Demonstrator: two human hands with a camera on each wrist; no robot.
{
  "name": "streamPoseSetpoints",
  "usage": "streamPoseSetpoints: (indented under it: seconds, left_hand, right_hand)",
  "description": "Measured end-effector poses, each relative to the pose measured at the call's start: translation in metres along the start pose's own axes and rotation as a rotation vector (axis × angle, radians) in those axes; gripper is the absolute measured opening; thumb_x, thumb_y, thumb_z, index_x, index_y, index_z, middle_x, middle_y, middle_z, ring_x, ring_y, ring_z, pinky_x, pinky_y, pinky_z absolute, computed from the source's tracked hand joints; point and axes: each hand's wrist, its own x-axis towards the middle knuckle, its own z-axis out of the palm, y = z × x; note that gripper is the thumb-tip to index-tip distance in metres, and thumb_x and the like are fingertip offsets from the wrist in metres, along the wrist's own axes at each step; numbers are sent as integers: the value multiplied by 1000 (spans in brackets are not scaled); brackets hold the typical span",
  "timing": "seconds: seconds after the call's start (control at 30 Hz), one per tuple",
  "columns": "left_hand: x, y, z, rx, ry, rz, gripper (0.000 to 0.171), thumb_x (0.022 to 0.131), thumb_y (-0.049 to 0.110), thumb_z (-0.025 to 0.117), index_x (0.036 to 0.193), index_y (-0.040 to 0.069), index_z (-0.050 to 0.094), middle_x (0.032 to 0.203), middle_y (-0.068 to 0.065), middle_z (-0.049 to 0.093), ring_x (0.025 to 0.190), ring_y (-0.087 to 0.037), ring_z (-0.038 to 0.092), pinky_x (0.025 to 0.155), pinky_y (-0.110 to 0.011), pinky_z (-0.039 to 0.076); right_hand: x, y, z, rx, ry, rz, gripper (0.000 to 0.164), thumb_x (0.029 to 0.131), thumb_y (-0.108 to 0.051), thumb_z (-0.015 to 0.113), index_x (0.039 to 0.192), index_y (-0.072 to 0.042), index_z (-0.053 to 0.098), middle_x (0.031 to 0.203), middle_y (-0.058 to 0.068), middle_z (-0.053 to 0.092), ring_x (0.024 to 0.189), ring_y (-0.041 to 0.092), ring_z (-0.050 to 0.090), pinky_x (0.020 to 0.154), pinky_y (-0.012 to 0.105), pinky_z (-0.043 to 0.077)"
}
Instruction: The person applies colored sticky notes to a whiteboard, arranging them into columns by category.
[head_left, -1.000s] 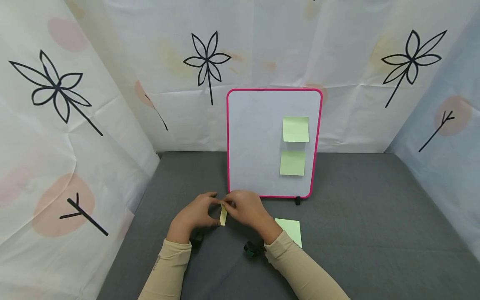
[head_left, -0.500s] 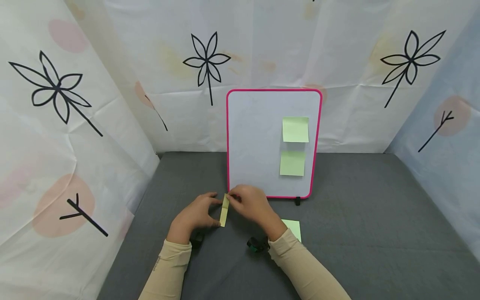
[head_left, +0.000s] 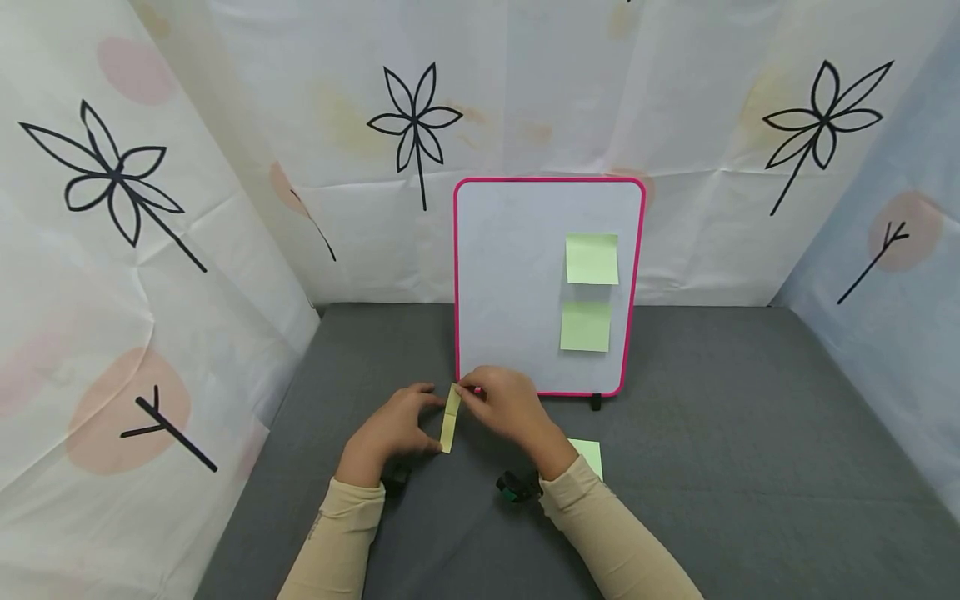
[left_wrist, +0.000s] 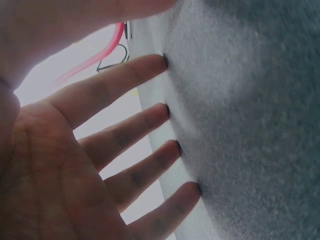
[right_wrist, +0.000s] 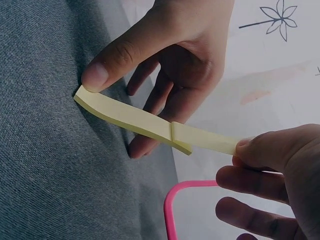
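A narrow pad of pale yellow sticky notes [right_wrist: 120, 114] stands out between my hands, its far end curving up off the grey cloth. My left hand [head_left: 390, 429] presses the near end with its thumb. The other left fingers [left_wrist: 125, 137] are spread and fairly straight, tips on the cloth beside the pad. Between thumb and index finger, my right hand [head_left: 506, 404] pinches the free end of the top yellow strip [right_wrist: 207, 138]. That strip is peeled back along much of its length but joins the pad near the pad's far end.
Behind the hands stands a whiteboard [head_left: 510, 283] with a pink frame, bearing two square green sticky notes [head_left: 591, 259], one above the other. Another green note [head_left: 589, 454] lies on the cloth, partly covered by the right forearm. Patterned fabric walls [head_left: 690, 242] enclose the table.
The right hand has moved up and slightly right, drawing the yellow strip away from the pad; more of it shows now. The left hand has stayed almost still.
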Motion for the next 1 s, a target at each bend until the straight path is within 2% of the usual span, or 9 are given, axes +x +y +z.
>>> streamPoseSetpoints:
  seconds: [0.27, 0.53, 1.0]
  left_hand:
    - [-1, 1, 1, 4, 7, 6, 67, 75, 19, 97, 136, 10, 71, 161, -15, 49, 151, -40, 44, 115, -60, 46]
    - [-2, 3, 0, 37, 4, 8, 66, 74, 19, 98, 134, 11, 71, 160, -16, 50, 149, -42, 45, 113, -61, 47]
    - [-3, 2, -1, 35, 26, 24, 64, 73, 17, 98, 132, 10, 72, 157, -16, 52, 146, -41, 47, 111, -60, 49]
  right_hand:
    - [-1, 3, -6, 52, 47, 11, 7, 97, -20, 78, 98, -16, 84, 89, -3, 78, 70, 11, 65, 63, 28, 54]
    - [-1, 11, -7, 44, 77, 38, 6, 96, -21, 79, 97, -18, 84, 90, -5, 79, 73, 10, 68, 65, 28, 56]
    - [2, 11, -16, 50, 152, 61, 7, 97, -18, 79, 99, -13, 84, 89, -2, 80, 71, 13, 69, 62, 31, 56]
